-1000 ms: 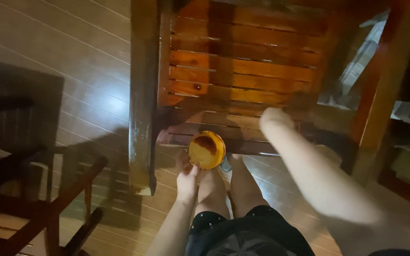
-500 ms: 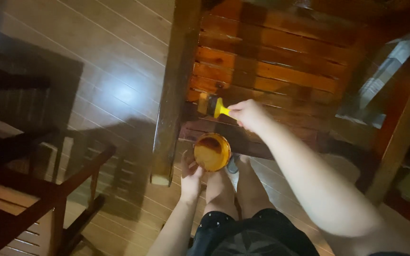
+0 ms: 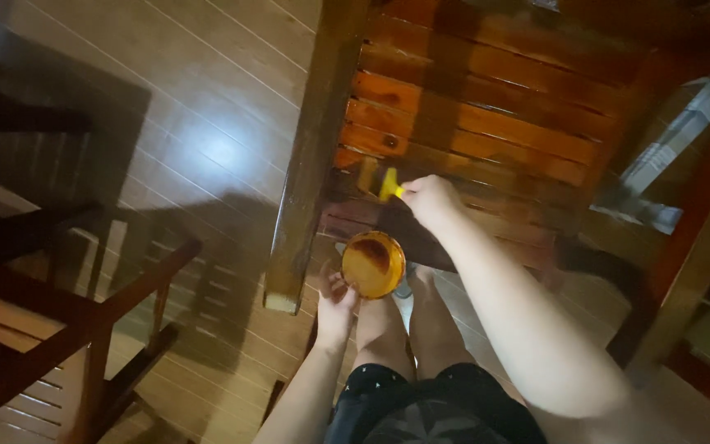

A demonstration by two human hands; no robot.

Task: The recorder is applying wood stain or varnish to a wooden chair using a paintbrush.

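Observation:
My left hand grips a small round yellow cup holding dark brown liquid, held above my knees. My right hand is closed on a paintbrush with a yellow handle. Its bristles rest on the slatted seat of a wooden chair, near the seat's front left corner. The slats shine orange-brown and look wet. The chair's wide left armrest runs down beside the brush.
A second dark wooden chair stands at the left on the pale plank floor. The slatted chair's reddish right frame rises at the right edge. My bare legs are below the cup.
My right hand came forward from a blurred swing with the brush and set it on the slats, then slid it slightly up the seat. The cup stays in my left hand.

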